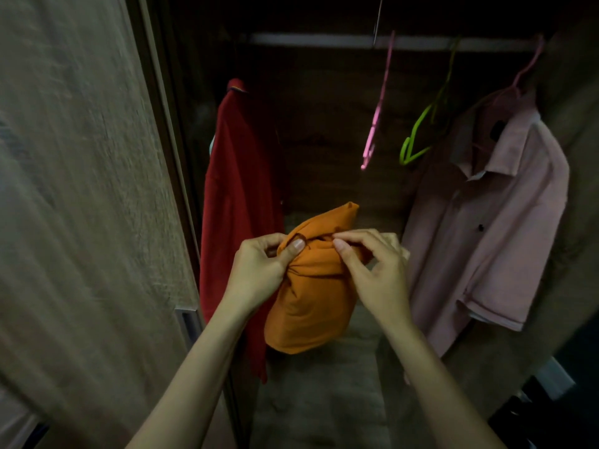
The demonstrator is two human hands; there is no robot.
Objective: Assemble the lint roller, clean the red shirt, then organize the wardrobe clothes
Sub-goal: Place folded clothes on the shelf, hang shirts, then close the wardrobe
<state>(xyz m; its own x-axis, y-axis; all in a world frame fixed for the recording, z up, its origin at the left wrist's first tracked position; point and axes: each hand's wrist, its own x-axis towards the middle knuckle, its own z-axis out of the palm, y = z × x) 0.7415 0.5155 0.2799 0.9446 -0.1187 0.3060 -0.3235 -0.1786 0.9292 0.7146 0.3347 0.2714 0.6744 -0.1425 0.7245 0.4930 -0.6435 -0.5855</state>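
An orange garment hangs bunched between my hands in front of the open wardrobe. My left hand pinches its upper left fold with thumb and fingers. My right hand pinches the fabric at the top right. The red shirt hangs on the rail at the left, just behind my left hand. A pink collared shirt hangs on a pink hanger at the right.
The wardrobe door stands open on the left. An empty pink hanger and an empty green hanger dangle from the rail. The wardrobe floor lies below the garment.
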